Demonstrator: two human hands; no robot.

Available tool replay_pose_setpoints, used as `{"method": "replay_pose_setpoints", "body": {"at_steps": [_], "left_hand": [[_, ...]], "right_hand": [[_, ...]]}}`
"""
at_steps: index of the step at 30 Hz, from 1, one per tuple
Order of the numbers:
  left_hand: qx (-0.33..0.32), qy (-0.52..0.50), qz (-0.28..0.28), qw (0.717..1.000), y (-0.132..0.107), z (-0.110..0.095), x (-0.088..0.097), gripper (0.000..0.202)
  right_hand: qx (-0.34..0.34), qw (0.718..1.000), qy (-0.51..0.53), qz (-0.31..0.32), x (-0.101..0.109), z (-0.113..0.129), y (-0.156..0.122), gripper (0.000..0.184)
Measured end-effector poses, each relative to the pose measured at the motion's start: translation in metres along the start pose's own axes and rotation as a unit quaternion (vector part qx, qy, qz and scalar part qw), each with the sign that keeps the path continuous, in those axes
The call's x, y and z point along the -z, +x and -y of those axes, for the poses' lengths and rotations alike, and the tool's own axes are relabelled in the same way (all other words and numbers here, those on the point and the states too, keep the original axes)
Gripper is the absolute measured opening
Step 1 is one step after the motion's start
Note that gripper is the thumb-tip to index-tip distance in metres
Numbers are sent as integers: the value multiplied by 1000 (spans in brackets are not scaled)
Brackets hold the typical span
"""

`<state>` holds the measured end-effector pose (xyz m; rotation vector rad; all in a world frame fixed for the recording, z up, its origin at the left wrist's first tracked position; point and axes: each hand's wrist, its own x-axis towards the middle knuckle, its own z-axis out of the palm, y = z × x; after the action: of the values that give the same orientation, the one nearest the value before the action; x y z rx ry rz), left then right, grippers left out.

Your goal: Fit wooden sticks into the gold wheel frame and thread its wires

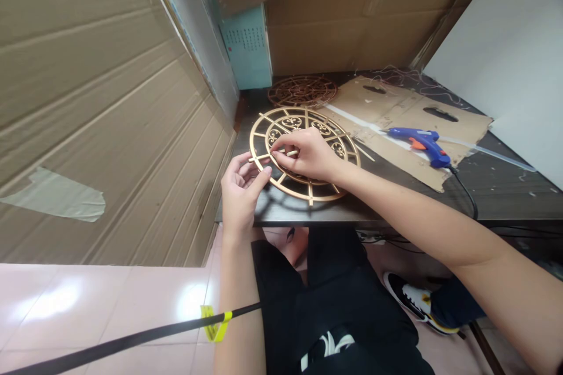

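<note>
A round gold openwork ornament (pixel 311 192), with two rings, straight spokes and scrolls, is at the front left of the dark table. My left hand (pixel 241 187) grips its left rim, thumb above and fingers curled at the edge. Over the inner ring, my right hand (pixel 310 155) is closed in a pinch, its fingertips beside a left spoke. A short pale stick (pixel 292 153) shows between those fingers; its ends are partly covered. The right hand hides much of the ornament's centre.
Behind lies a similar reddish-brown round ornament (pixel 303 91). A blue glue gun (pixel 416 139) with an orange trigger rests on a cardboard sheet (pixel 382 99), its cord (pixel 467 187) hanging over the front edge. Cardboard walls (pixel 329 17) stand behind and at left; a white panel (pixel 505 64) is at right.
</note>
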<state>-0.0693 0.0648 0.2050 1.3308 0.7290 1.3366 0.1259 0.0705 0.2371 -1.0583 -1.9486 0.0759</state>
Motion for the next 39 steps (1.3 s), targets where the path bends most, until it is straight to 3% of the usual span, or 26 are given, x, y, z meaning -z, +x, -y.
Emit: {"method": "replay_pose_setpoints", "body": {"at_steps": [13,20,39], "left_hand": [[2,5,8,1000,-3,-3,-2,46],[-3,9,9,1000,-3,-2,-2,47],[-5,6,13,1000,-4,-1,0,48]], "right_hand": [[24,1000,3,12,0,-5,0,11],[-4,999,-10,35,-1,-4,0,8],[-13,999,31,23,2,-1,1,13]]}}
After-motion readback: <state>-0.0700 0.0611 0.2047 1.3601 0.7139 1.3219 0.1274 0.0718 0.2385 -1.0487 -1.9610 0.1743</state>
